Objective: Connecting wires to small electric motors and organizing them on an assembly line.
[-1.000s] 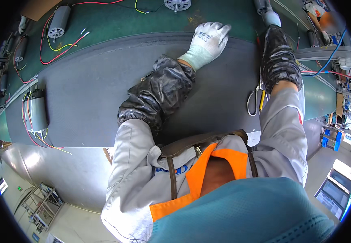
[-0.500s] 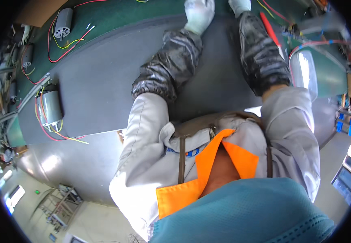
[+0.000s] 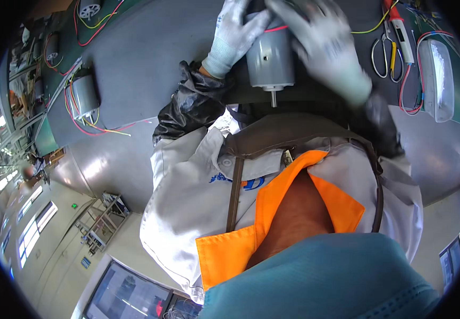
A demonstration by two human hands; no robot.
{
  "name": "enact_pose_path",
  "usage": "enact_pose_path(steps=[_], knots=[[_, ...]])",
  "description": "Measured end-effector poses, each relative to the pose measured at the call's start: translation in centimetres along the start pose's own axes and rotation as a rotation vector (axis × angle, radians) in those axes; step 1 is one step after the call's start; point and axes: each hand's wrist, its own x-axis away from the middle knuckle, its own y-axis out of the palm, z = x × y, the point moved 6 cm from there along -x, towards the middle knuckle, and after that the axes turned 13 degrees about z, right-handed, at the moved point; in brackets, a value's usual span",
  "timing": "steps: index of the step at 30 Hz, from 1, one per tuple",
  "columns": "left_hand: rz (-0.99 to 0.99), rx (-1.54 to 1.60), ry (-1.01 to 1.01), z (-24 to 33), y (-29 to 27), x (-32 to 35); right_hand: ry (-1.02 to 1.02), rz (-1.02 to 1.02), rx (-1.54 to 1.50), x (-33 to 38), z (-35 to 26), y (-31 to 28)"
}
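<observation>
Both hands in pale knit gloves clamp one grey cylindrical motor (image 3: 270, 58), held just above the near edge of the table (image 3: 150, 58). Left hand (image 3: 233, 33) wraps the left side of the smooth metal can; right hand (image 3: 323, 45) covers its top and right side. A short steel shaft points toward the person's chest; a thin red wire crosses the can's far end. The mat is matt dark grey. Right of the hands lie scissors (image 3: 384, 49) with grey loops and a red-handled tool (image 3: 398, 24). Far left rests a second motor (image 3: 85, 95) with red and yellow leads.
</observation>
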Motion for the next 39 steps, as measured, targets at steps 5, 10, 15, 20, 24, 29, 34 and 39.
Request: enact_pose_path(steps=[5,10,15,20,24,29,34,39], knots=[[-0.312,-0.09,-0.255,-1.7,-3.9,2.3,0.526,-0.525,-0.262,-3.2,6.0,-3.2],[-0.731,0.191,-0.224,-5.6,-6.5,0.4,-0.041,-0.938,-0.749,-1.2,-11.0,2.3],[-0.835,-0.418,-1.179,0.6,-4.1,-0.9,-0.421,-0.922,-1.079,0.1,-21.2,2.1],[-0.478,-0.526,-0.438,-2.7,-4.8,0.5,-0.431,0.154,-1.113,0.6,-5.6,-2.1],[-0.5,-0.632,-0.58,-1.9,-3.6,0.9,0.938,0.144,-0.71,5.2,17.9,-9.0],[-0.498,-0.551,-0.541,-0.2,-0.6,2.3,1.235,-0.287,0.346,7.2,26.0,-14.0],[-0.569,-0.464,-0.513,1.9,0.7,2.5,1.216,-0.369,0.65,6.0,24.5,-14.1],[-0.626,-0.486,-0.503,2.0,1.7,2.4,0.975,-0.35,0.615,13.1,35.6,-9.9]])
